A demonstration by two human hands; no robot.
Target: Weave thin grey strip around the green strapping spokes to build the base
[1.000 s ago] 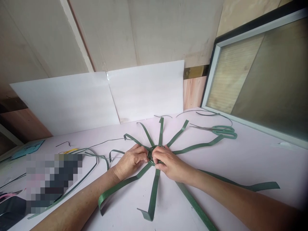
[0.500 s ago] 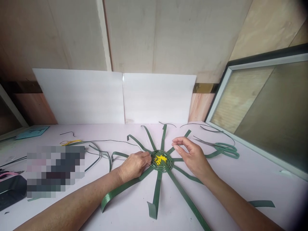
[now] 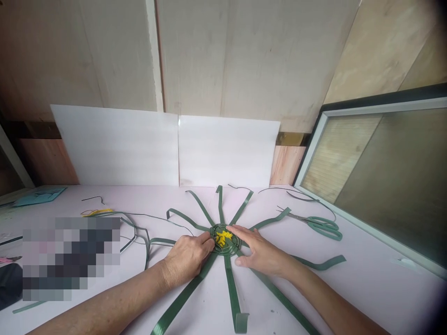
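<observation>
Pinches the left rim of the disc [image 3: 227, 242] between thumb and bent fingers of the left hand [image 3: 188, 253], with a grip pressed together there; cannot tell whether a thin strand is caught between the fingertips too. Lays the right hand [image 3: 263, 253] over the right side of the disc with a spread grip, reaching across the upper right rim with the fingers and setting the thumb well apart, near the lower right rim. Has the disc on the tabletop [image 3: 380, 288], below the middle of the view, coiled in green around a yellow patch. Shows green strips [image 3: 231, 284] fanning out from it on all sides, several bent or curled at the tip, two cut off by the near edge of the view. Has scissors [image 3: 309, 220] lying to the right, with green handles pointing away from the disc and blade tips by the end of one strip. Shows dark strands [image 3: 303, 198] behind them, near the frame [image 3: 316, 132]. Has a yellow bundle [image 3: 99, 212] at left, beside a pixelated area; cannot tell what lies under it. Shows a blue packet [image 3: 40, 197] farther back. Faces two white boards [image 3: 122, 144] standing against the wall [image 3: 192, 56].
</observation>
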